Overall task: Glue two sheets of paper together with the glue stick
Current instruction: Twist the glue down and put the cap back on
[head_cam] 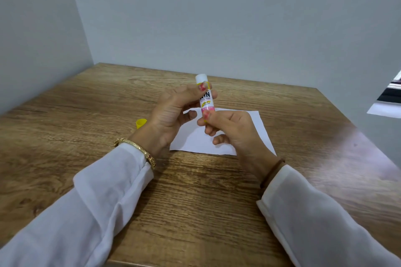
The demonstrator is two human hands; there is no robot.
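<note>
We list one cylindrical glue stick [205, 97], white tip up, pinched by our left hand [171, 112] above and right hand [230, 130] below, over white paper [219, 134] half hidden beneath; yellow cap [140, 123] at nine o'clock; wood-grain table [195, 197], grey walls [217, 17].

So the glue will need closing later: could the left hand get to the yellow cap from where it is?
Probably yes. The cap lies on the bare table just beside the left hand, nothing between them. That hand would first have to let go of the glue stick.
</note>
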